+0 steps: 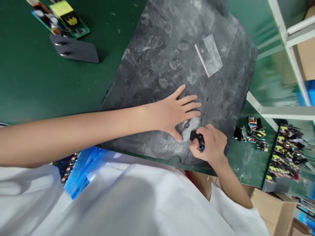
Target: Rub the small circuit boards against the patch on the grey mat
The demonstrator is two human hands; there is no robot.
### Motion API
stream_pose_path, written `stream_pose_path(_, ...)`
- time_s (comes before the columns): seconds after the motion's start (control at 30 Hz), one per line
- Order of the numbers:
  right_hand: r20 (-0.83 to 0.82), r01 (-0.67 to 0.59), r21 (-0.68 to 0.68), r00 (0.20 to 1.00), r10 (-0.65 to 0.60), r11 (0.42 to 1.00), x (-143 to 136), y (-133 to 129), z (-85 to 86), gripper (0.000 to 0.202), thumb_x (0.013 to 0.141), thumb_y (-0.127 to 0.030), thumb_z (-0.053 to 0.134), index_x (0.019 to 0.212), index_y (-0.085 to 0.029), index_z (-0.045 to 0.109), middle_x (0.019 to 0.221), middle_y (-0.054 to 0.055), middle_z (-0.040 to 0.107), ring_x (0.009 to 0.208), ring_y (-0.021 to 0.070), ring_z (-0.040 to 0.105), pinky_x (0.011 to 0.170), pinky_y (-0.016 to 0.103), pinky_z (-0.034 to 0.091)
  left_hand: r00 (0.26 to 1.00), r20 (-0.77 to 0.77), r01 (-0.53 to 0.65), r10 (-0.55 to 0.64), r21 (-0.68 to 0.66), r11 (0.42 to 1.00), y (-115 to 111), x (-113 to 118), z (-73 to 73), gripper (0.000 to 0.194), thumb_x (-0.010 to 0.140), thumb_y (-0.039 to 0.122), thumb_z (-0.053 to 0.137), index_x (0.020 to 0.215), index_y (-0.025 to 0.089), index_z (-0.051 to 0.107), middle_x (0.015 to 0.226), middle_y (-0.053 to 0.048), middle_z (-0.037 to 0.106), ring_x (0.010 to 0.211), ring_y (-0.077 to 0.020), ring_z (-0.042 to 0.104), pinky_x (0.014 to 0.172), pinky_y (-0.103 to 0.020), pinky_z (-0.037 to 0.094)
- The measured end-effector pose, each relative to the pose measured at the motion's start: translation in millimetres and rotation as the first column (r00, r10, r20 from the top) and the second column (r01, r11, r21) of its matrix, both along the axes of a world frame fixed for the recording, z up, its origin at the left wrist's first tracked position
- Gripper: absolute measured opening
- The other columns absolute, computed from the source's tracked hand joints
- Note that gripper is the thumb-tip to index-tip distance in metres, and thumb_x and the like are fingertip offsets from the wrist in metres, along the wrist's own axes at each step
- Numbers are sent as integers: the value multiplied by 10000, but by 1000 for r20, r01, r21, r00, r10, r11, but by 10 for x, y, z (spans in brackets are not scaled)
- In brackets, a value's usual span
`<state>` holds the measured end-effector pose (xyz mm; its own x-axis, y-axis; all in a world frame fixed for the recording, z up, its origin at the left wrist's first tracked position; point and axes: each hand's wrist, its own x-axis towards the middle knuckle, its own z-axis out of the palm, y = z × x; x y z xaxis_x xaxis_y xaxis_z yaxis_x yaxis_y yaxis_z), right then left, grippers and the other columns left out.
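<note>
My left hand [173,113] is stretched over the dark, worn mat [157,72] with its fingers spread and nothing held. Between it and my right hand lies a small round grey piece [186,124] on a whitish patch of the mat. My right hand [211,142] is closed around a small black part [197,139] with a bit of orange and blue on it, near the mat's front edge. Further back on the mat is a clear flat plastic piece [209,55] with a pale edge.
A circuit board [70,21] and a dark plate with two metal pins [75,49] lie at the upper left. Small boards [257,133], a tray of many components [286,152], white frame bars [285,112] and a cardboard box [274,208] are at the right.
</note>
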<state>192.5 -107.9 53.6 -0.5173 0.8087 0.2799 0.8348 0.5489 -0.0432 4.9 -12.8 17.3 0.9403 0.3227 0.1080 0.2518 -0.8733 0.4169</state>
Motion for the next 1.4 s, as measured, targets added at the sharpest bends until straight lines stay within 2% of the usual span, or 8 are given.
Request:
stream_pose_path(0.23, -44, 107, 47, 994, -105, 993, 54, 149, -2, 93, 777, -231, 431, 860, -195, 452, 711, 3, 439, 538, 182, 444, 477, 279, 331, 1000, -15, 3, -2, 15, 1000, 6, 9, -2, 937, 679, 698, 551, 1401, 145, 328, 1518, -108, 266, 1431, -317, 145, 1139, -618, 15)
stream_pose_path(0.4, 0, 22, -4, 1000, -22, 1000, -2, -47, -1, 84, 774, -213, 449, 855, -192, 456, 668, -19, 398, 499, 169, 408, 455, 281, 303, 1000, 7, -3, 3, 2, 1000, -2, 3, -8, 925, 667, 679, 580, 1395, 160, 342, 1514, -105, 277, 1427, -319, 164, 1140, -615, 28)
stream_pose_path(0.63, -40, 105, 60, 994, -103, 993, 69, 127, -8, 90, 780, -224, 431, 862, -196, 453, 699, 3, 438, 525, 187, 441, 463, 286, 322, 999, 44, -13, 14, -14, 1000, 0, 7, -18, 881, 671, 663, 586, 1377, 180, 375, 1502, -113, 302, 1424, -323, 174, 1138, -607, 19)
stream_pose_path(0.83, 33, -9, -15, 999, 10, 1000, 2, -81, 1, 68, 769, -209, 442, 835, -196, 456, 657, -22, 382, 492, 169, 385, 457, 278, 298, 1000, 22, -4, 5, -16, 1000, -5, 0, -12, 884, 684, 664, 573, 1389, 179, 352, 1511, -105, 284, 1428, -315, 162, 1140, -599, 11)
stream_pose_path(1.07, -34, 106, 79, 994, -104, 991, 161, 149, -41, 93, 771, -221, 433, 859, -196, 451, 714, 2, 448, 537, 182, 445, 474, 284, 326, 1000, -7, 0, 0, -4, 1000, 16, 2, 10, 914, 692, 667, 566, 1394, 128, 336, 1511, -115, 279, 1429, -307, 159, 1142, -602, 6)
stream_pose_path(1.23, -37, 13, 6, 999, -13, 1000, 91, -19, -32, 100, 775, -213, 449, 873, -197, 446, 683, -14, 427, 509, 172, 429, 456, 277, 313, 1000, -7, 28, -28, -26, 999, 26, -16, 30, 889, 644, 667, 612, 1373, 213, 383, 1520, -97, 265, 1429, -324, 152, 1132, -618, 17)
stream_pose_path(1.4, -81, 5, 34, 997, -3, 999, 106, 19, -49, 119, 774, -211, 451, 893, -198, 452, 679, -12, 450, 506, 174, 442, 459, 276, 322, 1000, 3, 12, -12, -41, 999, 20, -9, 20, 888, 643, 644, 629, 1374, 204, 381, 1516, -98, 276, 1433, -313, 145, 1140, -601, 5)
